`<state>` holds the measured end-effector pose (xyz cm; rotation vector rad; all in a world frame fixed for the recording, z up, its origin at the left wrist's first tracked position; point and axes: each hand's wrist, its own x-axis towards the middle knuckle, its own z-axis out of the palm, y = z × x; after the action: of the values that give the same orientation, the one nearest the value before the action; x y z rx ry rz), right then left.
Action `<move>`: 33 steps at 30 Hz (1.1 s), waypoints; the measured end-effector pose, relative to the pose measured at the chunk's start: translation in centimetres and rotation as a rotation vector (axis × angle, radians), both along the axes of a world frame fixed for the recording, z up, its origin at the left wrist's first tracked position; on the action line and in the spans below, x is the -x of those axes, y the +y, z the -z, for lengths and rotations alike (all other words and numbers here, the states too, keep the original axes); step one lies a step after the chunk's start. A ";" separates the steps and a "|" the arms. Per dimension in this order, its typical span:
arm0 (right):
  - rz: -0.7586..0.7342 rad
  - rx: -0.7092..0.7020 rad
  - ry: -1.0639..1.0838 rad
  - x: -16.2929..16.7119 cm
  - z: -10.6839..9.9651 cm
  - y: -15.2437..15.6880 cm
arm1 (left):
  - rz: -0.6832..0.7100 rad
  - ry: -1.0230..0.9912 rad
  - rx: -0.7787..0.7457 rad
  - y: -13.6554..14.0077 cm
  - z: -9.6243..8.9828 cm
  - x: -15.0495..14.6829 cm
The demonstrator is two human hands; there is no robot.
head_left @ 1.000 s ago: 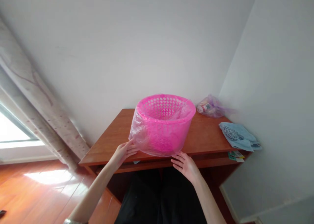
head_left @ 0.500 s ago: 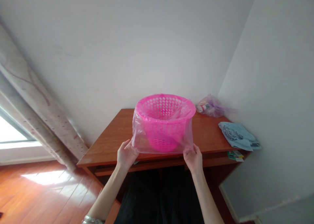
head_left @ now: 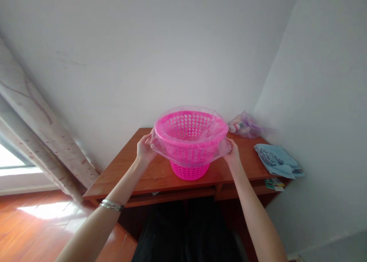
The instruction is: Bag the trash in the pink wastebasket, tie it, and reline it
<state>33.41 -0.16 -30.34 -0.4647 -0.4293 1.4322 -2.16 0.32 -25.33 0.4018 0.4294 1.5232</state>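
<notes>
A bright pink perforated plastic basket (head_left: 190,173) stands upright on the brown wooden desk. A thin clear pinkish plastic bag (head_left: 186,155) lines it and folds out over its rim, its loose edge hanging around the upper part of the wall. On the left side of the basket, my left hand (head_left: 145,147) is closed on the bag's edge, just below rim height. My right hand (head_left: 232,150) grips the same edge on the right side. The fingertips of both hands are partly hidden by the bag and basket.
The desk (head_left: 123,170) stands against the wall. At its back right lies a purple plastic bag (head_left: 246,125) with things inside. A folded light-blue cloth or bag (head_left: 275,158) rests near the right edge, above small green-and-white items (head_left: 274,184). A curtain (head_left: 43,128) hangs at left.
Both hands have moved up and away from me with the bag's edge, from near the basket's base toward its rim. More of the basket's lower wall shows below the bag.
</notes>
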 end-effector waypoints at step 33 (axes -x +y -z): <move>0.890 -0.404 -1.261 2.6 -6.0 -8.9 | -0.376 0.959 -0.483 -9.0 -4.4 -1.1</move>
<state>30.84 -9.06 -24.38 -1.0324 -1.2774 0.0312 -1.11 -8.69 -20.96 1.5243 0.9127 1.7203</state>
